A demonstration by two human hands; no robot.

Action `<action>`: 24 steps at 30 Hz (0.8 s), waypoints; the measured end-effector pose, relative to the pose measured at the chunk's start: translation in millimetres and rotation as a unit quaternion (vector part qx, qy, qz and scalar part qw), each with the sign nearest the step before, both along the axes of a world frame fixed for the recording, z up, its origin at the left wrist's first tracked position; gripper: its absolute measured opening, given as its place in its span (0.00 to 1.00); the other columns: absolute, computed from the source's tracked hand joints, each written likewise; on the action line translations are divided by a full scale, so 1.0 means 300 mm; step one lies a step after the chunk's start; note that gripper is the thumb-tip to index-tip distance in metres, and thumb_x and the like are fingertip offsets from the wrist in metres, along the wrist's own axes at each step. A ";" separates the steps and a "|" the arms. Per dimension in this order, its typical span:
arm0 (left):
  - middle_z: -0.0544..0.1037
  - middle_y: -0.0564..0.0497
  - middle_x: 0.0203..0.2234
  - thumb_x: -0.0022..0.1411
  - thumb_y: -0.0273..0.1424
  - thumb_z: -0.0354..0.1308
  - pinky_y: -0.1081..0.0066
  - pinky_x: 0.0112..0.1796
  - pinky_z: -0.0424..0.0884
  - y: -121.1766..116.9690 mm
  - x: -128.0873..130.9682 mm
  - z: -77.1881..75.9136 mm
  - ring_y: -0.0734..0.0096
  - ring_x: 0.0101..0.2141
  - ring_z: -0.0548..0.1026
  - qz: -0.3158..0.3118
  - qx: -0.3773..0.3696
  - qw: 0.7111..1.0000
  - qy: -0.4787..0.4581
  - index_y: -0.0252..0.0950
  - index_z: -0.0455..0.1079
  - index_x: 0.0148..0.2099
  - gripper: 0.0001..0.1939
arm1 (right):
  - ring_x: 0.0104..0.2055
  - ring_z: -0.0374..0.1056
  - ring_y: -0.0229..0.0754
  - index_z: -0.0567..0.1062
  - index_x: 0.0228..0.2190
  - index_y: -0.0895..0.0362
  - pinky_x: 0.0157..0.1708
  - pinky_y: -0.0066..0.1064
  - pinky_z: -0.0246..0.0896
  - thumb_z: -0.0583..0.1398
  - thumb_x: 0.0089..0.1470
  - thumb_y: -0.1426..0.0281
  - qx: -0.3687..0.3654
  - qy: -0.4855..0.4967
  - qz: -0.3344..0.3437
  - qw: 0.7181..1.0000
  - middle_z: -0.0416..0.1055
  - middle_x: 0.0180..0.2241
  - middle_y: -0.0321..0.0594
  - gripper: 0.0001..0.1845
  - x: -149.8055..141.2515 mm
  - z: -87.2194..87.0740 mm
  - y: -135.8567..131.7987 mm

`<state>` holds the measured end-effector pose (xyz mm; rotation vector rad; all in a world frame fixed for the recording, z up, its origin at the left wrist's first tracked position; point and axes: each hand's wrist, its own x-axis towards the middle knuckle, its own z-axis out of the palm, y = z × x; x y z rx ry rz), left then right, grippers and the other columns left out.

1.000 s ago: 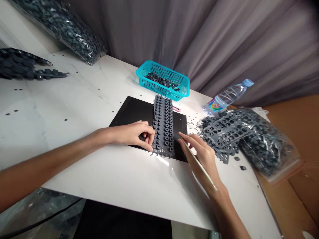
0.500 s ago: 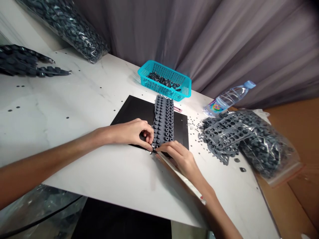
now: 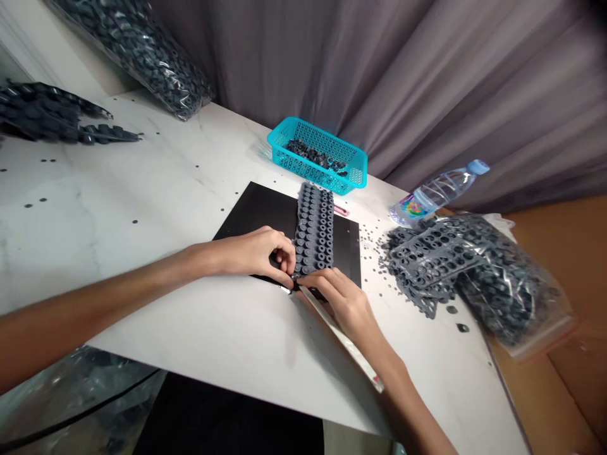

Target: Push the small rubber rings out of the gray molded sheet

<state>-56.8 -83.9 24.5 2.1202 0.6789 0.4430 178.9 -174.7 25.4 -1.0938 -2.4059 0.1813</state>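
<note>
A dark grey sheet of moulded rubber parts [image 3: 315, 227], set in rows of round studs and rings, lies lengthwise on a black mat [image 3: 269, 207]. My left hand [image 3: 268, 253] is at the sheet's near left corner, thumb and forefinger pinched together on its end. Close beside it, my right hand [image 3: 342, 300] has its fingers closed round a long, thin, pale strip-like tool [image 3: 353, 351], which slants back under the wrist. Its tip meets the sheet's near end, between both hands' fingertips. Fingers partly hide a small dark piece [image 3: 294, 282] there.
Behind the mat stands a turquoise basket [image 3: 317, 172] holding small dark parts. A pink cutter [image 3: 341, 210] lies beside the sheet. To the right are a water bottle [image 3: 434, 193], perforated grey sheets [image 3: 422, 265] and a plastic bag of parts [image 3: 515, 297]. Another full bag [image 3: 156, 63] leans back left.
Both hands stay at the near end of the sheet, with only slight finger movement. The whole view has shifted a little.
</note>
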 end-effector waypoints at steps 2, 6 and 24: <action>0.78 0.51 0.30 0.56 0.39 0.70 0.72 0.36 0.68 0.001 0.001 -0.001 0.71 0.33 0.74 -0.003 -0.001 1.000 0.001 0.36 0.79 0.34 0.11 | 0.40 0.72 0.41 0.76 0.46 0.55 0.40 0.32 0.66 0.59 0.68 0.67 0.018 -0.019 -0.002 1.000 0.77 0.39 0.40 0.09 -0.003 0.001 -0.001; 0.78 0.51 0.30 0.57 0.39 0.69 0.72 0.36 0.68 0.001 0.003 0.000 0.71 0.34 0.73 -0.005 -0.007 1.000 0.001 0.37 0.79 0.34 0.11 | 0.38 0.70 0.42 0.75 0.50 0.56 0.39 0.33 0.64 0.55 0.70 0.70 0.063 -0.090 -0.001 0.994 0.77 0.40 0.41 0.12 -0.012 0.003 -0.007; 0.75 0.53 0.26 0.57 0.45 0.69 0.70 0.36 0.64 0.007 0.030 -0.028 0.72 0.31 0.69 0.025 -0.018 0.999 0.009 0.37 0.78 0.32 0.16 | 0.40 0.72 0.45 0.72 0.49 0.57 0.41 0.37 0.63 0.52 0.71 0.70 0.104 -0.126 -0.061 0.985 0.77 0.39 0.44 0.11 -0.044 -0.022 -0.025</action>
